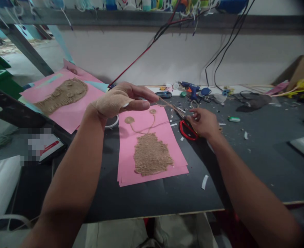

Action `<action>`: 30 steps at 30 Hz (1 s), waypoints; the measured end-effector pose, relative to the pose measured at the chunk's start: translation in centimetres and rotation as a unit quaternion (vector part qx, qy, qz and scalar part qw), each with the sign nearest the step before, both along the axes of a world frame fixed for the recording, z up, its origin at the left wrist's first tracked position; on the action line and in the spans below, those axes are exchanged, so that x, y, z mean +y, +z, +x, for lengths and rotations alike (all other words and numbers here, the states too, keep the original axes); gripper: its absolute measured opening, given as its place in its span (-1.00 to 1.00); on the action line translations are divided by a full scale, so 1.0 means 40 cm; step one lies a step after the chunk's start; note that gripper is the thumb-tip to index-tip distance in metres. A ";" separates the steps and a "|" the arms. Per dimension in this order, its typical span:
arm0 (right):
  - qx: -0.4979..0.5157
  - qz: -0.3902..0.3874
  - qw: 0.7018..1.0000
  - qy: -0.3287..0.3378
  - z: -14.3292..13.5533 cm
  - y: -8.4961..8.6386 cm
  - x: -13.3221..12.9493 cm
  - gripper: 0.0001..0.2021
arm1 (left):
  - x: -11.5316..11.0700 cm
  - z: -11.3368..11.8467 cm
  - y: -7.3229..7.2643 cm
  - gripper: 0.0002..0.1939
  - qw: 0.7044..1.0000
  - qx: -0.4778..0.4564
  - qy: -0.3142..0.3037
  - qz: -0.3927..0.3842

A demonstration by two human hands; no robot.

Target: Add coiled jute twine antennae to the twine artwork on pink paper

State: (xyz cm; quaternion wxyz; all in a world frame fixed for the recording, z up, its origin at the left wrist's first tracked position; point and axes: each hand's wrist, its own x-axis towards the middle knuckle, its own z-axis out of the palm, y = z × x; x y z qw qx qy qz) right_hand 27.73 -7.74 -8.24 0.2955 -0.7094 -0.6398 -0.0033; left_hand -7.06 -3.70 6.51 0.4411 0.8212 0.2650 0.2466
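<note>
A thin strand of brown twine (169, 104) runs through the air between my hands. My left hand (126, 100), with a tan wrap around the palm, holds one end by the fingertips above the top of the pink sheets. Farther right, the fingers of my right hand (205, 122) are closed on the other end. Red-handled scissors (188, 130) lie on the table beside my right hand, blades partly hidden. Below, a twine piece (153, 155) made of close rows rests on the pink paper (127, 174), with two strands leading up to small coiled discs (129, 120).
At the left, more pink paper (74, 119) bears a long twine piece (69, 91). A blue glue gun (190, 89), cords and scraps lie along the back of the dark table (245, 165). A metal shelf (131, 19) crosses above. A phone-like device (51, 148) sits left.
</note>
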 end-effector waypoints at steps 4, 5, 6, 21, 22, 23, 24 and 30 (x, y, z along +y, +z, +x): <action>-0.017 0.023 0.998 0.059 -0.035 -0.003 0.001 -0.69 | -0.011 0.005 0.011 -0.63 1.000 0.000 -0.015 -0.003; -0.019 0.022 0.998 0.059 -0.040 -0.004 0.001 -0.72 | -0.013 0.007 0.012 -0.61 1.000 0.009 -0.012 -0.006; -0.022 0.021 0.998 0.056 -0.044 -0.004 0.002 -0.74 | -0.015 0.009 0.013 -0.59 1.000 0.017 -0.008 -0.010; 0.109 0.104 0.979 -0.140 0.013 0.050 -0.006 -0.70 | 0.030 -0.075 -0.015 -0.64 0.972 -0.170 0.162 -0.012; 0.122 0.111 0.977 -0.136 0.011 0.050 -0.006 -0.70 | 0.039 -0.080 -0.019 -0.65 0.972 -0.154 0.176 -0.013; 0.138 0.115 0.975 -0.130 0.007 0.048 -0.005 -0.69 | 0.047 -0.083 -0.023 -0.65 0.971 -0.143 0.190 -0.010; 0.160 0.115 0.973 -0.123 0.002 0.047 -0.004 -0.66 | 0.054 -0.086 -0.027 -0.65 0.970 -0.138 0.199 -0.009; 0.375 0.030 0.924 -0.072 -0.018 0.039 0.016 -0.27 | 0.064 -0.085 -0.036 -0.59 0.972 -0.067 0.226 0.002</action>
